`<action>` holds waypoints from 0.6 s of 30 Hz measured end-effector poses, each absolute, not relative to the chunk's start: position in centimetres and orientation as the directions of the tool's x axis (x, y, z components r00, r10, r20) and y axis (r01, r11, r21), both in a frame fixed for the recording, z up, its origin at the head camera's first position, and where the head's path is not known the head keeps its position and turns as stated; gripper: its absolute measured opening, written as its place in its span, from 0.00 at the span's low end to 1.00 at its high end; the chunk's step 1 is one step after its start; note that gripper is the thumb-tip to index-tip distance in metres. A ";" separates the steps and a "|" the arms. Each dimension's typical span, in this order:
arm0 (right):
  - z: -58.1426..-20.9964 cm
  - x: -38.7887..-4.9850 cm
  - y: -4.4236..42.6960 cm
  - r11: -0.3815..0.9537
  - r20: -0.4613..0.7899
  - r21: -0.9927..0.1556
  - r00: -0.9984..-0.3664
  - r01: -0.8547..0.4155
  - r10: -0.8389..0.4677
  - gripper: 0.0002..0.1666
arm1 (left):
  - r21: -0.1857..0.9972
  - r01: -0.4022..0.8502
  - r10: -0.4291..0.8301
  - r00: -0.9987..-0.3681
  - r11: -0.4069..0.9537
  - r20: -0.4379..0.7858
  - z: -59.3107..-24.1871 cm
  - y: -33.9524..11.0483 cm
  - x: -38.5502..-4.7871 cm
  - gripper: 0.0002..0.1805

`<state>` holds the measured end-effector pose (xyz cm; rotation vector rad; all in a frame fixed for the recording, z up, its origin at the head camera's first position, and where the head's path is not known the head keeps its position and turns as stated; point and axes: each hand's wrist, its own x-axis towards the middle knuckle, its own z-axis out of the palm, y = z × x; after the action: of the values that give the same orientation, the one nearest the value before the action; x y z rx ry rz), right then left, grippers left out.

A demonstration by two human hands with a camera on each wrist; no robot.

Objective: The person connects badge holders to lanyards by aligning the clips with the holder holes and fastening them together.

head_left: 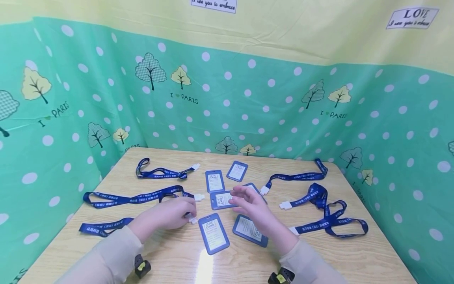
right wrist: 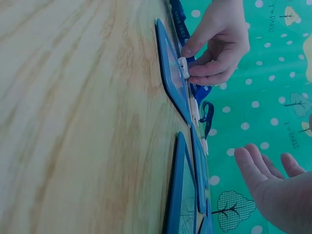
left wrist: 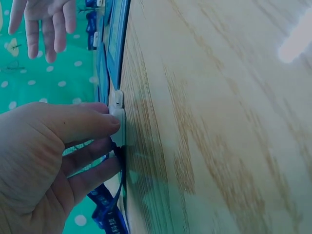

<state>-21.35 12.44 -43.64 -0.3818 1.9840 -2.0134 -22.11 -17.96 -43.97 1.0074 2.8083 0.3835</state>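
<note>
My left hand (head_left: 173, 213) pinches the white clip (head_left: 192, 220) of the front-left blue lanyard (head_left: 106, 227) between thumb and fingers, low over the wooden table. In the left wrist view the thumb presses on that clip (left wrist: 120, 119), and the blue strap (left wrist: 109, 214) trails below the fingers. Just right of the clip lies a blue-framed ID card holder (head_left: 214, 234), flat and apart from it in the head view. My right hand (head_left: 253, 207), holding nothing, hovers with loosely spread fingers above other card holders, partly covering a sideways one (head_left: 220, 200) and a tilted one (head_left: 250, 230).
Two more card holders, one upright (head_left: 214, 181) and one slanted (head_left: 237, 171), lie toward the back. More blue lanyards lie on the left (head_left: 134, 198) and on the right (head_left: 319, 225), their white clips facing the middle. A green polka-dot curtain (head_left: 213, 98) stands behind the table (head_left: 170, 260).
</note>
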 end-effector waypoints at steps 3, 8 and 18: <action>-43.7 -21.3 12.1 0.013 -0.016 -1.000 -0.919 0.012 -0.394 0.35 | 0.288 0.597 0.633 -0.773 0.749 -0.044 -44.0 -18.2 -22.0 0.10; -43.8 -21.3 11.4 0.054 -0.023 -0.999 -0.905 0.000 -0.424 0.33 | 0.289 0.601 0.636 -0.771 0.745 -0.034 -44.3 -18.7 -22.0 0.09; -44.2 -20.6 9.7 0.155 -0.047 -0.987 -0.862 -0.037 -0.505 0.30 | 0.284 0.585 0.618 -0.786 0.760 -0.033 -44.7 -19.6 -21.6 0.09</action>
<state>-20.61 9.66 -44.18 -0.5182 2.0719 -1.7538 -21.60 -19.62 -44.68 0.9711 2.8294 0.3934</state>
